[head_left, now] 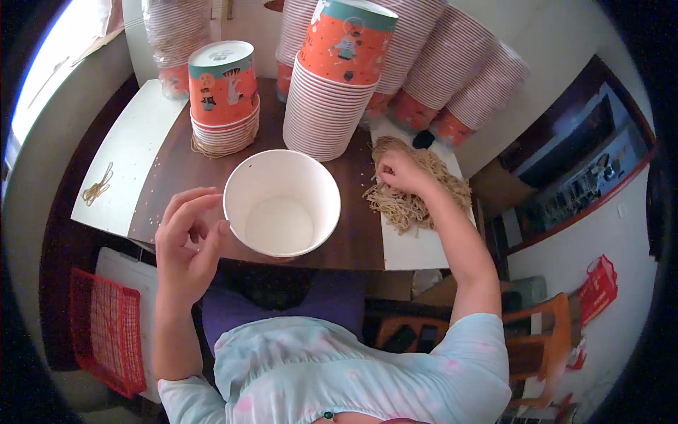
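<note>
From the left, we are seeing a red basket lying low beside the table, a short stack of upturned orange paper tubs with tan bands about its lower rims, an open white tub showing its bare floor, and a tall upturned stack behind. The open tub is sitting on the brown tabletop between the hands. We are finding the left hand half open, its fingers curving beside the tub's rim; whether it is touching, we cannot tell. The right hand is resting, fingers curled, in a tan band pile; we cannot tell whether it is gripping any. We are counting one basket, one open tub, two nearer stacks and at least five farther stacks.
</note>
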Tool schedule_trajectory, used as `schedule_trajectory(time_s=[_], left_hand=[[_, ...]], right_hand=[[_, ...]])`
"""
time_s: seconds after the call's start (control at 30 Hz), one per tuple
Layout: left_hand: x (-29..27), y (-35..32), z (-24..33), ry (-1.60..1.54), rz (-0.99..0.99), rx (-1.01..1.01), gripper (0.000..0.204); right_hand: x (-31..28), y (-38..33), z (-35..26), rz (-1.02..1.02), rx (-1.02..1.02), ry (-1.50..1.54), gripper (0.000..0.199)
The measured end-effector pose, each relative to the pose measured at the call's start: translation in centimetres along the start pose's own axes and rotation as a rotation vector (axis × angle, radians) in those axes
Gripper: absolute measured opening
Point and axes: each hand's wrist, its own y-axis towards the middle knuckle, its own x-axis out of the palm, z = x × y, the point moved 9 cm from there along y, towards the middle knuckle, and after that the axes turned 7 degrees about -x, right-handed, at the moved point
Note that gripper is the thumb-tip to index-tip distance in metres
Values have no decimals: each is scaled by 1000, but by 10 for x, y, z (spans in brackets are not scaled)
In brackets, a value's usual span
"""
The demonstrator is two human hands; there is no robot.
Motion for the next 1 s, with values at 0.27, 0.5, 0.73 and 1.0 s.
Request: schedule_trajectory(time_s=[0.27, 0.5, 0.73, 1.0], left_hand=[[40, 43, 37, 48, -127, 134, 9], [148, 71, 29, 12, -676, -70, 29], [165, 57, 11, -83, -842, -487, 30], [155, 56, 6, -193, -766, -457, 22]], right_hand=[[-44, -3, -17, 306, 229, 603, 7], [-77, 5, -102, 425, 141, 698, 7], [-109, -4, -151, 569, -28, 331, 11], [-108, -2, -164, 637, -69, 443, 9]])
